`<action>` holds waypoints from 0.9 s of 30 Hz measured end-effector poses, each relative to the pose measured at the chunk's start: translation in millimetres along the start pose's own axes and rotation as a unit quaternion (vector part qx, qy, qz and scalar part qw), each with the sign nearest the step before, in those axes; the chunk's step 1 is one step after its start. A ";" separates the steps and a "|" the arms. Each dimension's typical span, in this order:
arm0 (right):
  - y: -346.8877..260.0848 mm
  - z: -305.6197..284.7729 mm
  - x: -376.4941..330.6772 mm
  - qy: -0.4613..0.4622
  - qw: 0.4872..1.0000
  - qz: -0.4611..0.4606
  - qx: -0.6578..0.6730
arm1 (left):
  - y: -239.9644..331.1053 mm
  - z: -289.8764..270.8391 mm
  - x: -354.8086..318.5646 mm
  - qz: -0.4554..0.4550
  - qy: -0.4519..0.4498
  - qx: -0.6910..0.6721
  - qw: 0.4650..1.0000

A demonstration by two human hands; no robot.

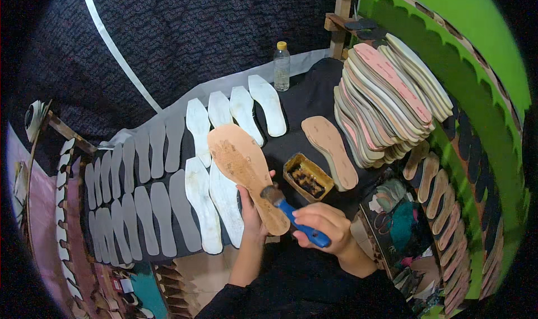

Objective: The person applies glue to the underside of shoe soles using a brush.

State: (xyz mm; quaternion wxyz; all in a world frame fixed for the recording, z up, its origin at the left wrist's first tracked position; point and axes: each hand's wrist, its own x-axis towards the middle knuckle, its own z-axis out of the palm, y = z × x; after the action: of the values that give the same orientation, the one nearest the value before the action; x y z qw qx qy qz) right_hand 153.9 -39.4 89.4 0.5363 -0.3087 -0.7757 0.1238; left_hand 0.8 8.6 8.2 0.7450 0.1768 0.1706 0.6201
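My left hand (pixel 252 213) holds a tan shoe insole (pixel 235 153) up from below, tilted over the table. Darker, damp-looking patches mark its upper face. In my right hand (pixel 326 225) is a brush with a blue handle (pixel 289 211), its dark bristles touching the insole's narrower part. Just right of the insole stands a yellowish rectangular tub (pixel 291 185) with dark residue inside. Beyond the tub lies a small stack of tan insoles (pixel 332 153). White insoles (pixel 200 207) lie in two rows behind and left of the held one.
Grey insoles (pixel 144 212) fill the table's left side in two rows. A tall pile of insoles (pixel 386 100) stands at the back right. A clear bottle with a yellow cap (pixel 282 69) stands at the back. More insoles (pixel 437 193) line a rack along the right.
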 end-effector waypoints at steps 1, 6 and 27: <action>-2.3 -0.9 -2.7 -0.001 1.000 0.000 0.001 | 1.4 -3.2 -0.5 -0.018 -0.048 -0.039 0.998; -5.1 -13.5 -8.7 -0.060 0.995 0.057 0.057 | 2.4 -1.8 1.0 0.022 0.039 0.026 0.999; 0.2 -6.1 7.8 0.055 0.993 0.032 -0.099 | -18.5 -6.6 -13.2 -0.106 0.000 0.020 0.994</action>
State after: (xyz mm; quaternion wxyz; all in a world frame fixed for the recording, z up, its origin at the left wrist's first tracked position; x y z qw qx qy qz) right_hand 157.7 -35.3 97.6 0.5408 -0.3914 -0.7431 0.0462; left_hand 11.4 -7.1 -5.9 0.8031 0.1721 0.2008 0.5339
